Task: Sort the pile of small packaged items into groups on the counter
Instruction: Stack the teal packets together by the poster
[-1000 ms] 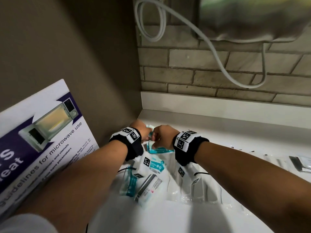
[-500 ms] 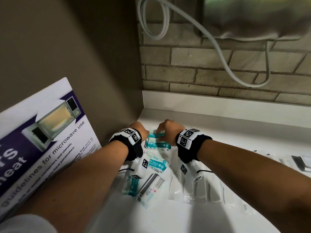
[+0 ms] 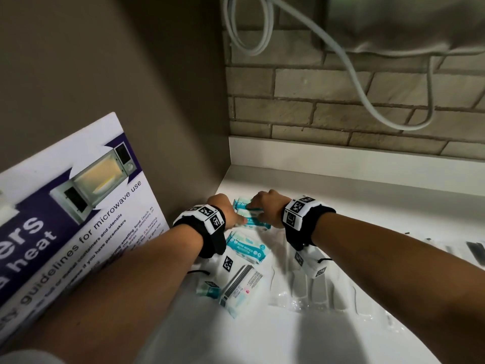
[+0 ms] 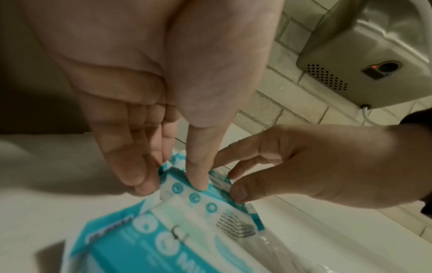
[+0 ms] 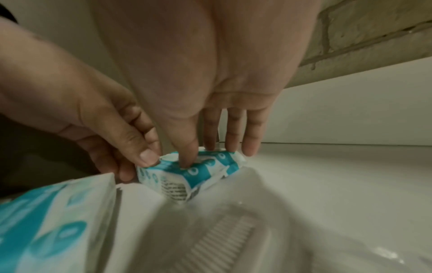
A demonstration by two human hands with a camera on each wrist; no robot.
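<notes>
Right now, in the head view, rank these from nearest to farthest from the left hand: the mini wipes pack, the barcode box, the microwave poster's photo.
From the left hand:
1. Mini wipes pack, just below it.
2. Barcode box, lower on the counter.
3. Microwave photo, far left on the poster.

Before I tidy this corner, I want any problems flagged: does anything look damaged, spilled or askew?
Nothing looks damaged or spilled. The wipes pack that both hands pinch by the back wall looks crumpled in the right wrist view. Nearer packs lie overlapped at angles, and a boxed item sits askew.
</notes>
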